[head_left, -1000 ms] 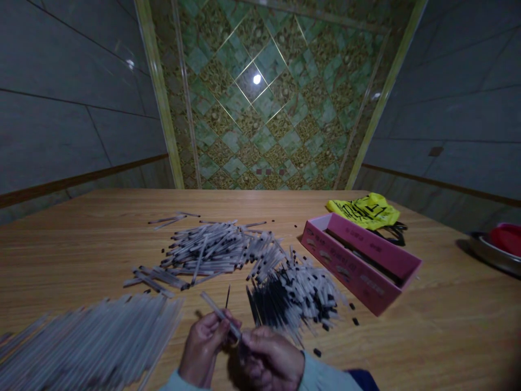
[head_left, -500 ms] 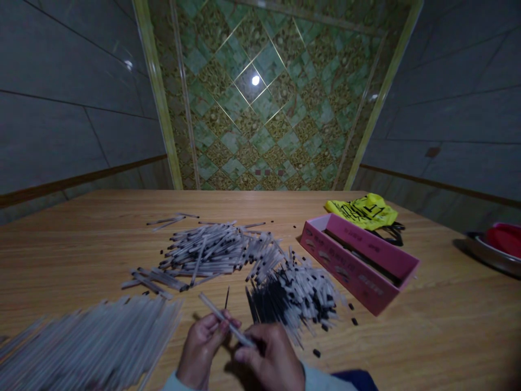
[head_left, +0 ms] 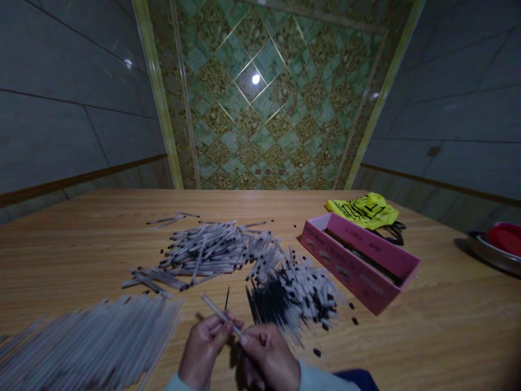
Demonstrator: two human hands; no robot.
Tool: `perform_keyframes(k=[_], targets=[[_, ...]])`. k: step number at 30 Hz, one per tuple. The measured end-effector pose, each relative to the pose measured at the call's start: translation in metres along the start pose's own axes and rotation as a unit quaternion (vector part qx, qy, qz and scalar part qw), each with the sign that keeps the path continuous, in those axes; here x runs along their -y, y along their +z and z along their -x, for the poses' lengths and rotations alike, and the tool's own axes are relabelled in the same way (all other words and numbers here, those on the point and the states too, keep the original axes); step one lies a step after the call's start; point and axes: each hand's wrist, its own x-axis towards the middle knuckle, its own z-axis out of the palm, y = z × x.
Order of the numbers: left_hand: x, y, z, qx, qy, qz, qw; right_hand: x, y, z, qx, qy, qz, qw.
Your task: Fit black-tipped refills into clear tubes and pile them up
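Close to the table's near edge, my left hand (head_left: 205,347) pinches a translucent tube (head_left: 217,311) around its middle. A thin dark stick (head_left: 227,298) points up from the same fingers. My right hand (head_left: 271,355) is closed on the lower right end of the tube, its fingertips nearly touching my left hand. Just beyond my right hand lies a heap of thin black sticks and clear pieces (head_left: 272,298). To the left, long clear tubes (head_left: 93,342) lie side by side in a wide layer.
Dark-tipped tubes (head_left: 207,247) are piled mid-table. An open pink box (head_left: 350,260) stands at the right, a yellow bag (head_left: 364,210) behind it. A metal dish with something red (head_left: 504,239) is at the far right. Small black caps (head_left: 317,352) lie near my right hand.
My right hand has turned and its thumb has shifted up along the tube, closer to my left hand. The tube has moved slightly to the right. The piles and box look unchanged.
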Motion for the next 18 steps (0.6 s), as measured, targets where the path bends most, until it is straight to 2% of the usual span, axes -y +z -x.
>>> perform_keyframes(k=[1, 3, 5, 6, 8, 9, 10, 11, 13, 14, 16, 18], targets=[[-0.001, 0.001, 0.001, -0.001, 0.001, -0.002, 1.0, 0.003, 0.0, 0.002, -0.038, -0.044, 0.098, 0.994], [-0.002, 0.003, 0.002, -0.007, 0.004, 0.001, 1.0, 0.009, 0.0, 0.007, -0.108, -0.128, 0.277, 0.946], [-0.004, 0.004, 0.003, -0.01, 0.006, 0.01, 1.0, 0.012, 0.0, 0.01, -0.139, -0.169, 0.363, 0.906], [-0.004, 0.005, 0.003, -0.007, 0.007, 0.015, 1.0, 0.013, 0.0, 0.01, -0.14, -0.164, 0.355, 0.91], [-0.005, 0.004, 0.003, 0.009, 0.007, 0.028, 1.0, 0.009, 0.0, 0.008, -0.098, -0.109, 0.237, 0.96], [-0.005, 0.004, 0.002, 0.018, 0.009, 0.036, 0.999, 0.005, 0.0, 0.007, -0.051, -0.064, 0.136, 0.987], [-0.005, 0.004, 0.002, 0.026, 0.015, 0.048, 0.998, 0.0, 0.0, 0.004, 0.012, -0.012, 0.023, 1.0], [-0.004, 0.004, 0.002, 0.033, 0.025, 0.061, 0.997, -0.005, 0.001, 0.002, 0.083, 0.038, -0.09, 0.992], [-0.004, 0.004, 0.002, 0.058, 0.041, 0.087, 0.994, -0.017, 0.001, -0.001, 0.2, 0.102, -0.256, 0.94], [-0.004, 0.005, 0.002, 0.076, 0.044, 0.097, 0.991, -0.022, 0.002, -0.003, 0.235, 0.113, -0.304, 0.916], [-0.005, 0.005, 0.004, 0.108, 0.037, 0.106, 0.988, -0.029, 0.002, -0.004, 0.266, 0.107, -0.345, 0.894], [-0.007, 0.006, 0.006, 0.11, 0.025, 0.101, 0.988, -0.03, 0.001, -0.004, 0.268, 0.086, -0.337, 0.898]])
